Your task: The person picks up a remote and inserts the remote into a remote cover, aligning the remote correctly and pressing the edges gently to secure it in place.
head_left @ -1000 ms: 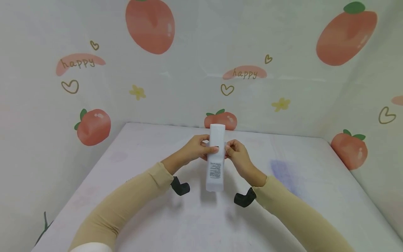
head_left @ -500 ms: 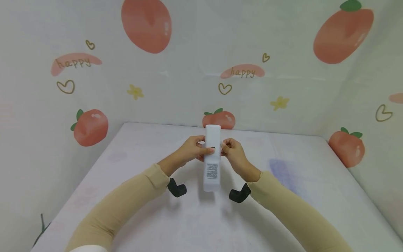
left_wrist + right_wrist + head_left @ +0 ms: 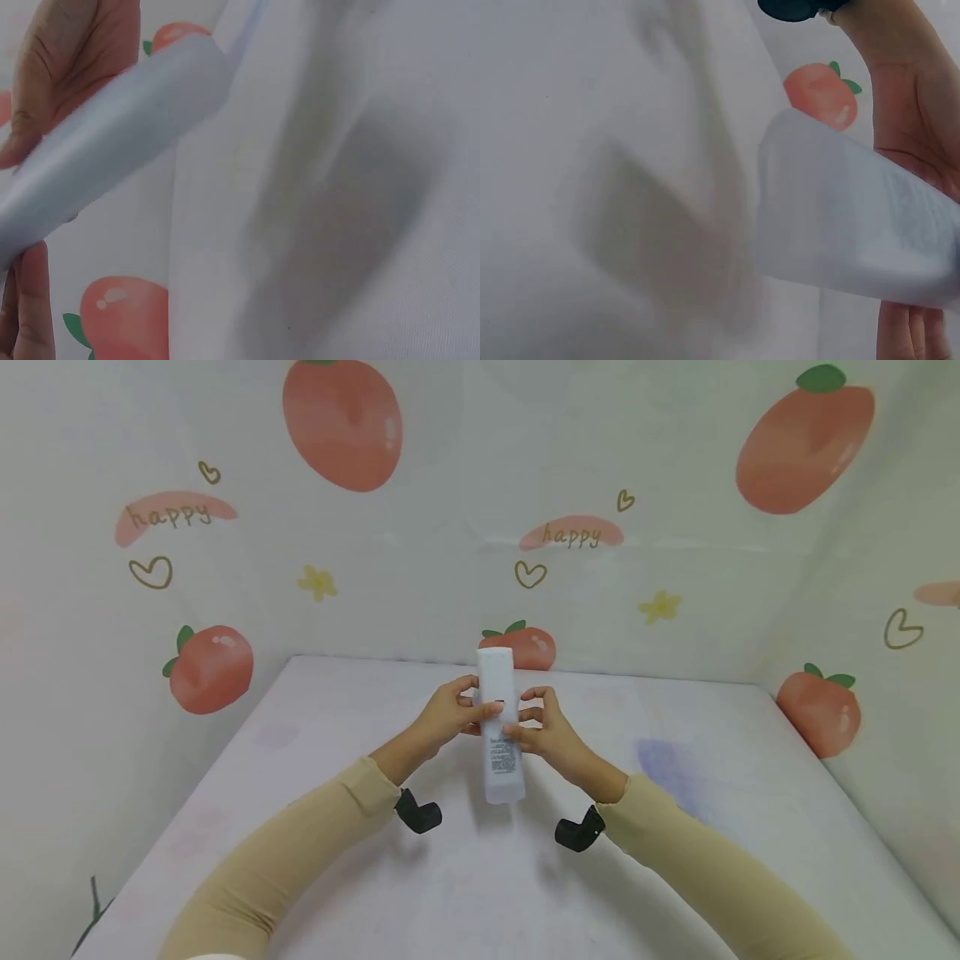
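A tall, narrow white container [image 3: 497,681], with dark small print low on its near face, is held above the table, leaning slightly. My left hand [image 3: 441,712] grips it from the left, thumb across the front and the other fingers around the side and back. From the right, my right hand [image 3: 557,737] holds it lower down, thumb on the printed face and fingers curved by the right edge. Part of those fingers is hidden. The left wrist view shows the pale container [image 3: 127,135] between two hands; its rounded end [image 3: 810,202] fills the right wrist view.
Under the hands lies a white table top [image 3: 465,877] with a bluish patch [image 3: 675,772] at the right. Behind it hangs a white cloth [image 3: 435,527] printed with red fruit and "happy". A black camera mount sits at each wrist.
My right hand has gone from pinching at the container's right edge to laying its thumb on the front, fingers more spread. The container has shifted a little left and up in view.
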Action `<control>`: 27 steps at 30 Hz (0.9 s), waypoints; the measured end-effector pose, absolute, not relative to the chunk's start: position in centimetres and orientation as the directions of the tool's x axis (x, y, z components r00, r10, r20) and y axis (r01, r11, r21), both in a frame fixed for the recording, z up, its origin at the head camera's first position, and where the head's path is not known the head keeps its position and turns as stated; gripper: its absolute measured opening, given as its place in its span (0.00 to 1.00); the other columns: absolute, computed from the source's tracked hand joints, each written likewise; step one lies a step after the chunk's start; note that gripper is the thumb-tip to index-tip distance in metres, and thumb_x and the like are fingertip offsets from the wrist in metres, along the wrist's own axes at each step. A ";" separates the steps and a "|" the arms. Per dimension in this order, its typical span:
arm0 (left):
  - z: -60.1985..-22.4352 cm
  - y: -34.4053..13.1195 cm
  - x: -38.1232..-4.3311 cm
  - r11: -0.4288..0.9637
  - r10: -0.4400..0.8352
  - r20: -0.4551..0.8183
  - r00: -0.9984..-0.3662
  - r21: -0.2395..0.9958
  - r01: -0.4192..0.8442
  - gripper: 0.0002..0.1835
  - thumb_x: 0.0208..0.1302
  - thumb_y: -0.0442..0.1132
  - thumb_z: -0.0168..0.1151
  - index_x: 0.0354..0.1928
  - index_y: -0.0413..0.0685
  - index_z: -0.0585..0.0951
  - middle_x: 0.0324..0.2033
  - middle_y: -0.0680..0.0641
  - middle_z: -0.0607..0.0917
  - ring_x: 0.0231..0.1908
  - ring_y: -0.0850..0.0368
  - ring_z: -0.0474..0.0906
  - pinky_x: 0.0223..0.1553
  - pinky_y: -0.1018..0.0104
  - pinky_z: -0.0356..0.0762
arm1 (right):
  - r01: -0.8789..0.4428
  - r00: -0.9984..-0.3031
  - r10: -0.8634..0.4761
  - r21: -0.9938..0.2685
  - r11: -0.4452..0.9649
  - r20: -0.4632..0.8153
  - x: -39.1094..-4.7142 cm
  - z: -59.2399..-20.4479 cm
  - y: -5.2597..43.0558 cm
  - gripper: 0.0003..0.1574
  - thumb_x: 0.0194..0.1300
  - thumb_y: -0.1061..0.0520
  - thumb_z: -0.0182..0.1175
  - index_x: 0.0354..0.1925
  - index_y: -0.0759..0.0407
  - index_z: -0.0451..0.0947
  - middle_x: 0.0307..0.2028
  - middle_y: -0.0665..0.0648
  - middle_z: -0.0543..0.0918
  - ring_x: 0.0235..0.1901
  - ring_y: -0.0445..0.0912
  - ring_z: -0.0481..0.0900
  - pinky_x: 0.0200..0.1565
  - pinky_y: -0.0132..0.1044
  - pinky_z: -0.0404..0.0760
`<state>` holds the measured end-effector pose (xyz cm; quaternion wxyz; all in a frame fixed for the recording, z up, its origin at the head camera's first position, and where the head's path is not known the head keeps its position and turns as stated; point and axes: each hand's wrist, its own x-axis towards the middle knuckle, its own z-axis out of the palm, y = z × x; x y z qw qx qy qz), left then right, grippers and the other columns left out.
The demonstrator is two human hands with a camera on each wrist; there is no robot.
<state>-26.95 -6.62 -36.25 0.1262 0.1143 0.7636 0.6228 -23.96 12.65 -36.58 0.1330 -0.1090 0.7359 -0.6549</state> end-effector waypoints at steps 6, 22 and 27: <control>-36.4 -6.8 -26.7 0.175 0.356 -0.032 -0.934 0.984 0.033 0.37 0.63 0.39 0.66 0.71 0.56 0.60 0.46 0.35 0.84 0.43 0.48 0.85 0.47 0.56 0.83 | 0.011 -0.953 -0.299 -0.995 0.095 -0.039 -24.0 -36.9 13.3 0.49 0.64 0.66 0.62 0.69 0.53 0.41 0.47 0.63 0.74 0.44 0.50 0.80 0.51 0.54 0.81; -38.0 -6.7 -25.4 0.124 0.409 -0.046 -0.911 0.992 0.006 0.15 0.66 0.35 0.62 0.51 0.34 0.76 0.43 0.38 0.85 0.36 0.54 0.85 0.45 0.57 0.84 | 0.056 -0.944 -0.324 -0.998 0.026 -0.062 -24.2 -36.7 14.5 0.27 0.69 0.58 0.57 0.59 0.58 0.56 0.45 0.55 0.80 0.39 0.46 0.83 0.44 0.51 0.84; -38.2 -6.6 -25.2 0.108 0.355 -0.043 -0.934 0.994 -0.005 0.15 0.64 0.34 0.64 0.49 0.31 0.79 0.41 0.39 0.86 0.35 0.55 0.85 0.44 0.58 0.84 | 0.073 -0.947 -0.311 -0.996 0.045 -0.083 -24.3 -36.5 14.4 0.26 0.68 0.58 0.58 0.58 0.57 0.57 0.52 0.62 0.78 0.42 0.48 0.83 0.45 0.54 0.84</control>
